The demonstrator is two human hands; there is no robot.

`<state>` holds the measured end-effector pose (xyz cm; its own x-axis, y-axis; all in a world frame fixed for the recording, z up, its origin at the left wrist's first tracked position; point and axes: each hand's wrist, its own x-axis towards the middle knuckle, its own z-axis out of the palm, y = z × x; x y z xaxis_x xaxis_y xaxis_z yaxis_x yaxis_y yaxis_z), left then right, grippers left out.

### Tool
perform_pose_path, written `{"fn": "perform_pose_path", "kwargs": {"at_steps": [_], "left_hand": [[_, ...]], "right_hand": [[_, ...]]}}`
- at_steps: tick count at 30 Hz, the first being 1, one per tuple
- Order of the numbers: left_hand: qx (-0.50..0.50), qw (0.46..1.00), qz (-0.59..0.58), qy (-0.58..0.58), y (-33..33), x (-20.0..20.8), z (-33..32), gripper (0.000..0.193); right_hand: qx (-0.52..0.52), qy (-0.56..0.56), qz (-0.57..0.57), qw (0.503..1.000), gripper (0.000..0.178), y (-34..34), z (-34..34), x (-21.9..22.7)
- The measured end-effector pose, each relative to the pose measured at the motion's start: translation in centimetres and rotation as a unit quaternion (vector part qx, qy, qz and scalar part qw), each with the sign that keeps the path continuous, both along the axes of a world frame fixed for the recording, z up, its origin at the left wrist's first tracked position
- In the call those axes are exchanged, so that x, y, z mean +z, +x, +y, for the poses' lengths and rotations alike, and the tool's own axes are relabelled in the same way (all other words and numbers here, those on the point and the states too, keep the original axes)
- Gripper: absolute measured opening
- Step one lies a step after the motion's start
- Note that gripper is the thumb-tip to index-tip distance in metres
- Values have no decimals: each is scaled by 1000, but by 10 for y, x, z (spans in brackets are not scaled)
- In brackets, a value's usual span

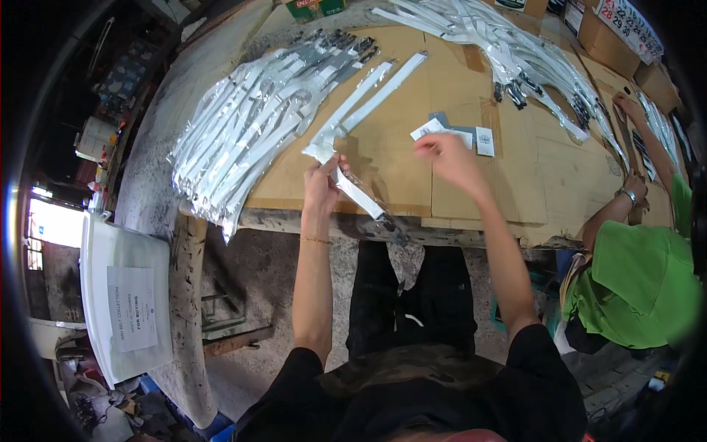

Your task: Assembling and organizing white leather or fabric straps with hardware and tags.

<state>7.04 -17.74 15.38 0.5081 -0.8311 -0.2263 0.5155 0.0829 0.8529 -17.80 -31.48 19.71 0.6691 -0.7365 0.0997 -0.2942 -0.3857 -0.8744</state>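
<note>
While blur and its curled fingers keep me from telling whether the right hand [452, 160] near the white cards [484, 142] holds anything, I see the left hand [322, 184] closed around the plastic-wrapped white strap [359, 199], whose dark lower end is indistinct past the cardboard [515, 195].

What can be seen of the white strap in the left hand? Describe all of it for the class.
The white strap is flat and narrow, in a clear, shiny, wrinkled wrapper that looks like plastic. The left hand grips it near a bend. Two parallel lengths slant away to the upper right, over brown cardboard; another slants toward the table's near edge, ending in a dark part too unclear to identify. The strap's own material cannot be told.
</note>
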Motion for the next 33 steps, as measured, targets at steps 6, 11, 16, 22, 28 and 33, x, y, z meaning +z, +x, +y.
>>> {"fn": "perform_pose_path", "kwargs": {"at_steps": [6, 11, 16, 22, 28, 33], "left_hand": [[83, 891, -408, 182, -14, 4, 20, 54], [161, 771, -588, 184, -32, -6, 25, 71], [102, 789, -579, 180, -32, -14, 29, 80], [93, 731, -656, 165, -42, -10, 38, 75], [240, 667, -655, 261, -45, -10, 95, 79], [252, 775, -489, 311, -72, -104, 186, 73]], "right_hand": [[-221, -171, 74, 957, 13, -63, -49, -20], [-199, -198, 91, 955, 14, -51, -66, -15], [-244, -200, 194, 929, 19, -29, -123, -22], [-135, -282, 264, 912, 12, -21, -162, -31], [-122, -276, 270, 914, 14, -23, -168, -36], [-109, -254, 253, 927, 14, -11, -144, -13]]}}
